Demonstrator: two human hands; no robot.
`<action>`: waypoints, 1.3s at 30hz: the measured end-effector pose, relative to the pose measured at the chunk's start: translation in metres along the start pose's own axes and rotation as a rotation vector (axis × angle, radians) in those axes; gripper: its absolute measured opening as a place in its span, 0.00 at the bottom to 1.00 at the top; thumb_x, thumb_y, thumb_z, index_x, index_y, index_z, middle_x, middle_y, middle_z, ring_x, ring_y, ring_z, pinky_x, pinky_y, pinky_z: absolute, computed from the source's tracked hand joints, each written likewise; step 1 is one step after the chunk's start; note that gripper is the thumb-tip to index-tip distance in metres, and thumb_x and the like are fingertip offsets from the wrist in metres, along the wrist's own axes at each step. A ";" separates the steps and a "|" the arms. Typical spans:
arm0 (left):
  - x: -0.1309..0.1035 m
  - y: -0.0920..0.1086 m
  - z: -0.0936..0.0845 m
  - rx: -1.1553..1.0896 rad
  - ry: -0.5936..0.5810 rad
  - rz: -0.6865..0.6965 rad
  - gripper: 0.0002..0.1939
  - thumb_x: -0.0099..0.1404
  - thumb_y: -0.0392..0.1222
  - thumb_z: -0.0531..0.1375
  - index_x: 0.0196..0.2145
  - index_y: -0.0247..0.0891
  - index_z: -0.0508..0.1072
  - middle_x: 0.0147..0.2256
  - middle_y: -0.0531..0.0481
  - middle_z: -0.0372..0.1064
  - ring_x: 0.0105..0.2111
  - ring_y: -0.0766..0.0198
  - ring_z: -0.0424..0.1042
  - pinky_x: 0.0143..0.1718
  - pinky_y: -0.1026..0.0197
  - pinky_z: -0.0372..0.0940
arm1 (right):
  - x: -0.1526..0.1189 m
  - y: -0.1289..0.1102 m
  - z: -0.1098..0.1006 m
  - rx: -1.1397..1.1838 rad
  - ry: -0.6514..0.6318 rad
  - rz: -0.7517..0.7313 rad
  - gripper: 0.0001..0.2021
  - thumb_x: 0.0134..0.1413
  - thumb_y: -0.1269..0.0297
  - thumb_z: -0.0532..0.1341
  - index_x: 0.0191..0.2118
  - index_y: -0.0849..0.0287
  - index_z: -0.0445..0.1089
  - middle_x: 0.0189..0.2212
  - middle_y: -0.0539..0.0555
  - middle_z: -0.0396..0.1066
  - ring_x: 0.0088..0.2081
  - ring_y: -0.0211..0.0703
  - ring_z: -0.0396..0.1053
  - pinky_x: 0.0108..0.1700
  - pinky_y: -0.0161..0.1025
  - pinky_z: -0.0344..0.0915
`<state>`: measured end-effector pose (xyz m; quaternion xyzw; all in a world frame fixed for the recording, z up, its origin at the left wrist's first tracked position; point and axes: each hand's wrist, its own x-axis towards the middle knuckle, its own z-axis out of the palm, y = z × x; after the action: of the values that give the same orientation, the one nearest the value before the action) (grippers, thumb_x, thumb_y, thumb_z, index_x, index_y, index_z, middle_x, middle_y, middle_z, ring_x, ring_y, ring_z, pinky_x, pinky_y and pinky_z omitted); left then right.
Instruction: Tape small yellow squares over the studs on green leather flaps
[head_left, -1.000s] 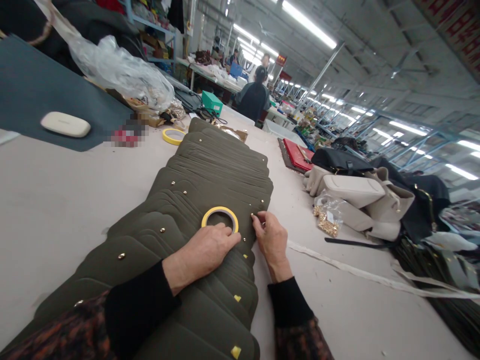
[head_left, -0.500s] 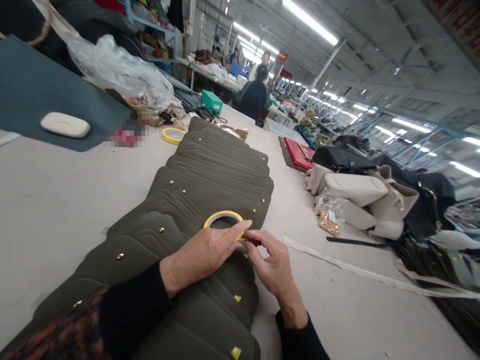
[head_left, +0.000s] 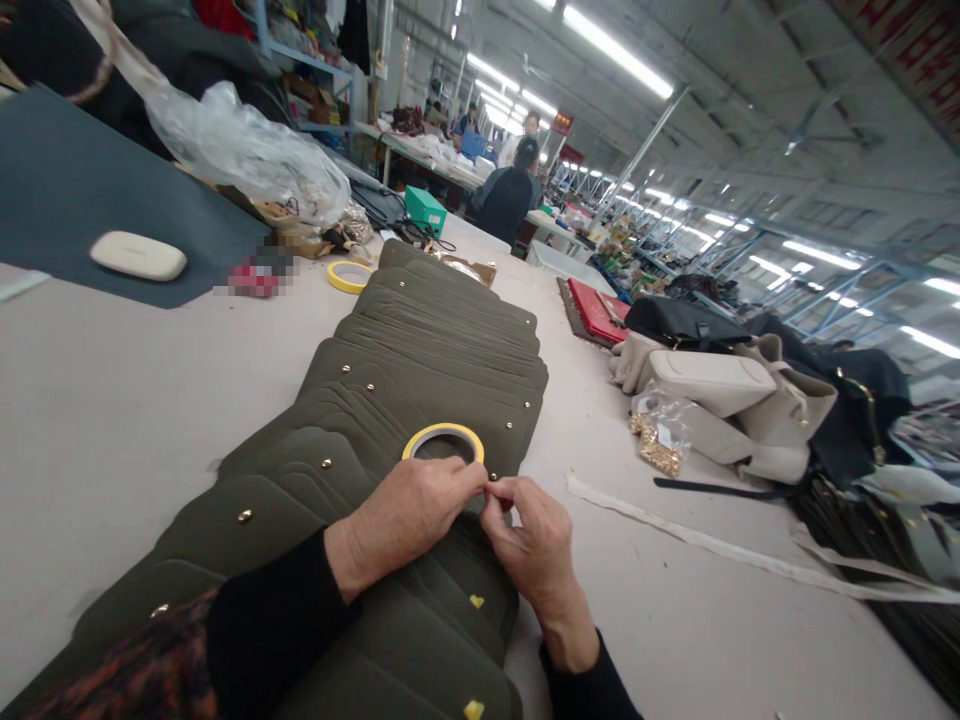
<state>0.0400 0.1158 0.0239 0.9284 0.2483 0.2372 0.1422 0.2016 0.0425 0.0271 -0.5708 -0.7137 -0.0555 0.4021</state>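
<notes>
My left hand [head_left: 416, 515] is closed around the near side of a roll of yellow tape [head_left: 444, 432], just above a long overlapping row of dark olive panels [head_left: 420, 370]. My right hand [head_left: 531, 535] meets it at the fingertips, thumb and forefinger pinched at the roll's near right edge. What lies in that pinch is too small to see; the tape's end is hidden by the fingers. Small gold studs [head_left: 244, 516] dot the panels on both sides. Bits of yellow tape [head_left: 476, 601] stick to the right edge of the nearer panels.
Another yellow tape roll [head_left: 349, 277] lies on the pale table [head_left: 262, 360] beyond the panels. To the left are a white oblong case [head_left: 139, 256] and clear plastic bags [head_left: 240, 140]. Beige bag pieces [head_left: 712, 380], a bag of gold hardware [head_left: 660, 440] and a red folder [head_left: 596, 308] lie right.
The tape roll has shifted slightly left in my left hand. My left fingers have curled in, and my right hand has moved a little down and left, its fingertips still against the left ones.
</notes>
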 end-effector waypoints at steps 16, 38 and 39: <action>0.008 0.007 0.008 0.224 0.026 -0.008 0.05 0.68 0.35 0.53 0.35 0.37 0.68 0.33 0.49 0.69 0.34 0.60 0.68 0.35 0.60 0.65 | -0.002 0.043 0.001 0.692 -0.111 0.976 0.15 0.39 0.55 0.69 0.28 0.63 0.74 0.20 0.50 0.71 0.21 0.36 0.68 0.25 0.33 0.69; 0.013 0.005 0.009 0.217 -0.163 -0.074 0.06 0.68 0.33 0.52 0.36 0.36 0.68 0.36 0.46 0.68 0.38 0.56 0.66 0.35 0.56 0.66 | 0.005 0.038 0.010 -0.157 -0.248 0.399 0.12 0.55 0.66 0.59 0.45 0.62 0.66 0.22 0.49 0.73 0.26 0.43 0.72 0.30 0.36 0.64; 0.013 0.005 0.009 0.219 -0.154 -0.070 0.06 0.68 0.33 0.52 0.36 0.36 0.68 0.36 0.46 0.68 0.38 0.56 0.65 0.35 0.56 0.66 | 0.003 0.040 0.008 -0.162 -0.229 0.373 0.11 0.56 0.66 0.59 0.45 0.62 0.66 0.23 0.49 0.73 0.26 0.43 0.72 0.30 0.36 0.64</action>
<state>0.0562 0.1176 0.0230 0.9445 0.2935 0.1316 0.0668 0.2315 0.0629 0.0091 -0.7258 -0.6302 0.0278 0.2744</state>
